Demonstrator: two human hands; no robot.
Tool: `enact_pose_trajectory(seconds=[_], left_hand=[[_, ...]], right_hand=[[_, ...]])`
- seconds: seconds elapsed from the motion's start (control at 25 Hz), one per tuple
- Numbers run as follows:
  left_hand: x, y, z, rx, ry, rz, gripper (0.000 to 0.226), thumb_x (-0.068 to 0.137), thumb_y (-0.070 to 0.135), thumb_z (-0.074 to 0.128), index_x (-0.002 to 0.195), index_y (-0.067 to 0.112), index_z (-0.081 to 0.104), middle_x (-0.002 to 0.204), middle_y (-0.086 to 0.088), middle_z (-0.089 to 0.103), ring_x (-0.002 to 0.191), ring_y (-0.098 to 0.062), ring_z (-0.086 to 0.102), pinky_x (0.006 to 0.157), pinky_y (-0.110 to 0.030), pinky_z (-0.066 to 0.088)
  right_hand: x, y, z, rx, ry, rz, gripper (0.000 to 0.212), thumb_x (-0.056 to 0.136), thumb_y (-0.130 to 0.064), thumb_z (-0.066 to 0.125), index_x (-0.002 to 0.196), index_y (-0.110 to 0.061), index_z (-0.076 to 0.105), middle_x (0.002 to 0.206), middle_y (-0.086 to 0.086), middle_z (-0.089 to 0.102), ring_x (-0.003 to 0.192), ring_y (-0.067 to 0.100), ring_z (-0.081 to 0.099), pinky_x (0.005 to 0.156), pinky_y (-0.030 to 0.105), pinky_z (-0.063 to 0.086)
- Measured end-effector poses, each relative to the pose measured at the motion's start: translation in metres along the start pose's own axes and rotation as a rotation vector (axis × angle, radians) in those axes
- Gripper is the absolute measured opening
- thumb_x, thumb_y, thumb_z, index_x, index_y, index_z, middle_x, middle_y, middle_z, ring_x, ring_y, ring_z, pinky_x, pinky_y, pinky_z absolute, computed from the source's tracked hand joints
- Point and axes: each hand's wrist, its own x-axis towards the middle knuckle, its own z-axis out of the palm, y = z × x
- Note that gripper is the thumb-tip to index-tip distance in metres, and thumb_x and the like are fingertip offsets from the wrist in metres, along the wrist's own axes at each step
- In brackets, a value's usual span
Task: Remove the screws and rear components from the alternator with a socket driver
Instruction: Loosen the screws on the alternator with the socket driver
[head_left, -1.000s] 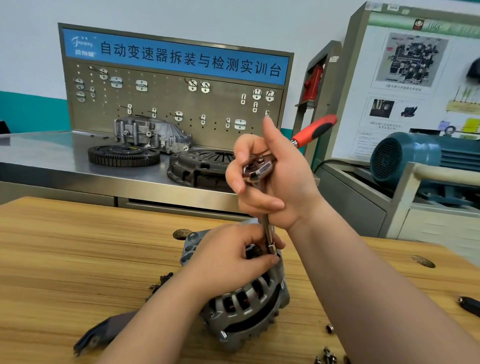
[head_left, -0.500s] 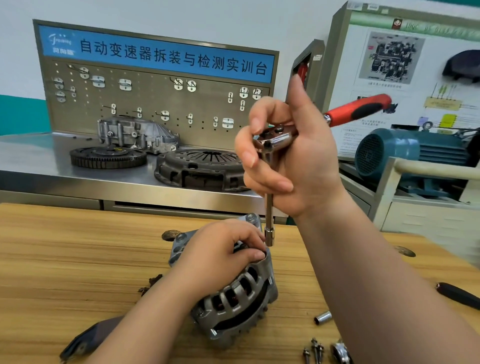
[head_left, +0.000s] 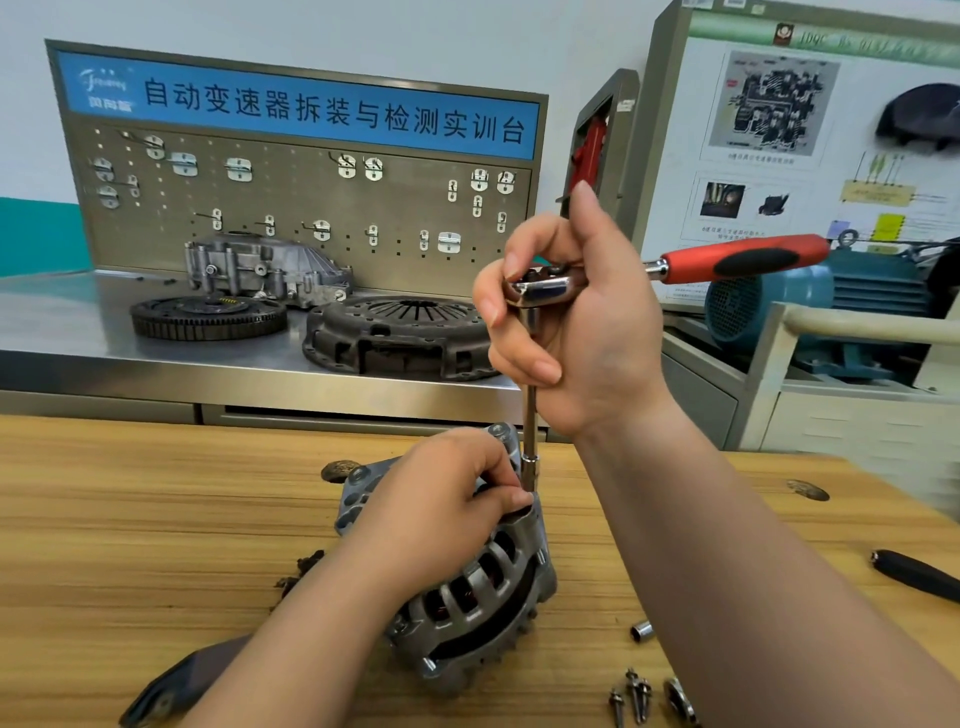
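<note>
2 small loose screws (head_left: 629, 695) lie at the near edge of the wooden table (head_left: 130, 519), with a loose socket (head_left: 642, 631) just beyond them and a dark cover piece (head_left: 171, 686) at the near left. The alternator (head_left: 483, 587) sits mid-table, tilted. The left hand (head_left: 441, 504) grips its upper rear, fingers curled over the housing. Just beside those fingertips, the socket driver (head_left: 530, 415) stands upright with its socket end at the alternator's top edge. The right hand (head_left: 576, 322) holds the driver's head, fingers wrapped round it, thumb raised; the red handle juts right. Behind, on a steel bench (head_left: 78, 322), rest a clutch pressure plate (head_left: 400, 332), a flywheel (head_left: 208, 312) and a cast housing (head_left: 265, 270), in front of a pegboard (head_left: 311, 208).
</note>
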Motion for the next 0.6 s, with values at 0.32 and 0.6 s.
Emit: enact_pose_trajectory(seconds=[0.32, 0.6], left_hand=[[-0.001, 0.007, -0.002, 0.039, 0.039, 0.012, 0.022, 0.088, 0.033, 0.059, 0.069, 0.028, 0.048, 0.073, 0.01, 0.057, 0.068, -0.003, 0.051, 0.06, -0.026, 0.043], [-0.005, 0.023, -0.058, -0.266, 0.372, -0.063, 0.013, 0.078, 0.034, 0.056, 0.07, 0.025, 0.056, 0.07, 0.012, 0.068, 0.063, -0.003, 0.064, 0.06, -0.025, 0.051]], right_hand=[[0.002, -0.007, 0.004, -0.034, 0.036, -0.062, 0.065, 0.104, -0.038, 0.02, 0.056, -0.01, 0.055, 0.051, 0.013, 0.053, 0.023, 0.01, 0.027, 0.037, 0.008, 0.018], [-0.007, -0.03, 0.005, 0.008, 0.11, -0.114, 0.058, 0.104, -0.039, 0.021, 0.063, -0.007, 0.048, 0.051, 0.01, 0.052, 0.024, 0.01, 0.026, 0.038, 0.009, 0.02]])
